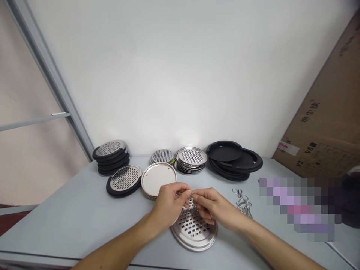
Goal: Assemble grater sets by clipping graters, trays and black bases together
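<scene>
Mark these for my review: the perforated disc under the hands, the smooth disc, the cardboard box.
Perforated disc (pixel 194 228), head view: its holed face.
Smooth disc (pixel 158 180), head view: its flat face.
Cardboard box (pixel 323 108), head view: its printed side.

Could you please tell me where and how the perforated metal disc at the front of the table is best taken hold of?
I'd take the perforated metal disc by its near rim, coming from the wearer's side: that stepped edge is exposed, while the far part is partly covered.
</scene>
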{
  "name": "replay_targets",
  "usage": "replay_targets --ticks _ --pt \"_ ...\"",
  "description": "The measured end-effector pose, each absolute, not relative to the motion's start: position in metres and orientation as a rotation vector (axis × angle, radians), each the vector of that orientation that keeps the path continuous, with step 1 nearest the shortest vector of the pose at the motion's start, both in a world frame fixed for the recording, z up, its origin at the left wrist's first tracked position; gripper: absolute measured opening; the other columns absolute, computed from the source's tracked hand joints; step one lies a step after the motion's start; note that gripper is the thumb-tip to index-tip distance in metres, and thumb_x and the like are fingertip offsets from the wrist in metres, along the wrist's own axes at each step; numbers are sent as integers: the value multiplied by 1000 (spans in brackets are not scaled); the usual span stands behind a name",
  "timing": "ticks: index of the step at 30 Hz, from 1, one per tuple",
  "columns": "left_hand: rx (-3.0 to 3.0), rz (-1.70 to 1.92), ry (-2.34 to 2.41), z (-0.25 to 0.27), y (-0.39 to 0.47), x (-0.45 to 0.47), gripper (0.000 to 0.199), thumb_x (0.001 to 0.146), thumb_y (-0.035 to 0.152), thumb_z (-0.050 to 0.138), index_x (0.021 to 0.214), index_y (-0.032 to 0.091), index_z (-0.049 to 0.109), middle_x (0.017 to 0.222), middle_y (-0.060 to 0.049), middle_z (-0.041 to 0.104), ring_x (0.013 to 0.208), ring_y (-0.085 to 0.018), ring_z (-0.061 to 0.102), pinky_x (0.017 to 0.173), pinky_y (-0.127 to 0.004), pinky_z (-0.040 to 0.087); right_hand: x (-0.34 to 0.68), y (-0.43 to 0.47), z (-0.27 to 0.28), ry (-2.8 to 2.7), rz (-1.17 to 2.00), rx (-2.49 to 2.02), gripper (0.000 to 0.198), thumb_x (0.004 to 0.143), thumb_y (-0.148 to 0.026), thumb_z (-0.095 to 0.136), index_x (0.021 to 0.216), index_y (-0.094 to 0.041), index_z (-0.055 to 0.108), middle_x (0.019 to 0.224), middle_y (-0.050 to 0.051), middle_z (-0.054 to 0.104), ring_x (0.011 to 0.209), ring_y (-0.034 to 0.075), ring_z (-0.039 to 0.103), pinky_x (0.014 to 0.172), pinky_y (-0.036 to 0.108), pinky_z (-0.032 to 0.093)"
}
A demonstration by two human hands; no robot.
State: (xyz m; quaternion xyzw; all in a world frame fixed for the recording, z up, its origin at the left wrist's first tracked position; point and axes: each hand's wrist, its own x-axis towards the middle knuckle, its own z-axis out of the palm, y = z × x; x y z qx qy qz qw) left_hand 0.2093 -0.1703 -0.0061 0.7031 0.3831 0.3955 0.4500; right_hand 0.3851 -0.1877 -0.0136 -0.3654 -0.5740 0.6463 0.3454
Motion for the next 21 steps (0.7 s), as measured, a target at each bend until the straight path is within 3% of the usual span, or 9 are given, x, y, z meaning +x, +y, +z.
replay_targets --ticks 5,7,10,13,18,21 --pt "1782 979 930 -2 -172 208 23 87 33 54 80 17 69 69 -2 62 60 -14 59 59 -24 50 385 -191 -11 -1445 1744 -1013 28 91 -44 52 89 -16 58 53 -11 23 42 5 13 37 18 13" --pt "1828 985 946 -1 -173 207 23 88 32 54 80 17 69 72 -3 63 62 -14 59 60 -24 49 383 -194 -11 -1590 1518 -1099 30 94 -43 45 87 -17 59 52 -10 27 43 7 20 39 19 18" --pt "1875 984 967 0 -174 206 23 88 31 53 82 17 70 74 -3 64 61 -14 59 60 -24 49 377 -200 -12 -1855 987 -1123 31 98 -36 39 80 -17 58 65 -2 49 58 11 43 55 23 35" --pt "1832 971 957 0 -175 206 22 88 32 54 82 16 69 75 -4 64 60 -14 61 58 -23 50 373 -203 -15 -1959 764 -1076 31 98 -33 38 78 -18 55 75 2 57 68 14 49 66 26 39" --pt "1793 995 946 3 -173 207 23 88 33 55 81 16 68 74 -3 63 62 -15 62 59 -23 51 374 -198 -20 -1691 1254 -1114 37 97 -47 38 82 -18 56 51 -8 36 43 8 31 41 20 26" --pt "1808 1013 947 5 -172 208 23 87 33 55 79 17 68 69 -2 62 61 -15 60 59 -23 50 376 -195 -22 -1554 1429 -1075 37 95 -51 41 86 -18 56 48 -11 27 39 7 22 37 19 18"
